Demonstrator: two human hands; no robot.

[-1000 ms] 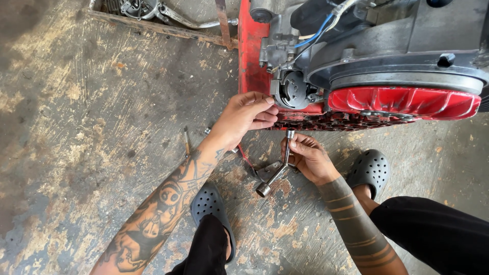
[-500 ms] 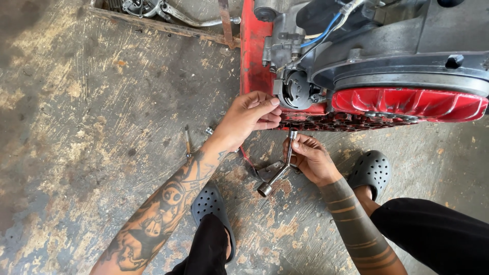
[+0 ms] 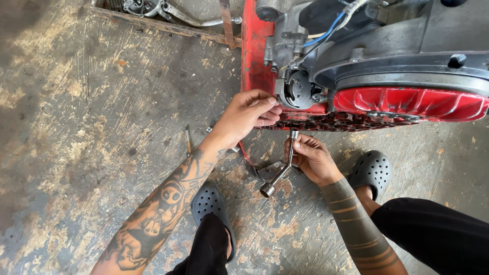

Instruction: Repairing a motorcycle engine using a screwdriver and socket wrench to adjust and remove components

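1. Engine (image 3: 377, 56): big grey and black block with a red finned cover (image 3: 407, 102), standing on the concrete floor (image 3: 76, 102), just above both hands.
2. Black clogs: one (image 3: 210, 203) below the left hand, one (image 3: 374, 170) right of the right hand; the person squats close in.
3. Left hand (image 3: 247, 114): grip together, fingertips pressed on the engine's lower red edge beside a round black housing (image 3: 298, 91). It reads as a steadying hand; whether it pinches a small part, cannot tell.
4. Right hand (image 3: 310, 158): grip clamped on the Y-shaped socket wrench (image 3: 282, 165), one arm pointing up into the underside of the engine, another slanting down-left, near the floor.
5. Judgement: keep the upper arm square on its fastener, seated fully before turning, left hand bracing against the push.
6. Small loose bits lie on the floor left of the left wrist: a thin rod (image 3: 188, 138) and a bolt (image 3: 209, 129).
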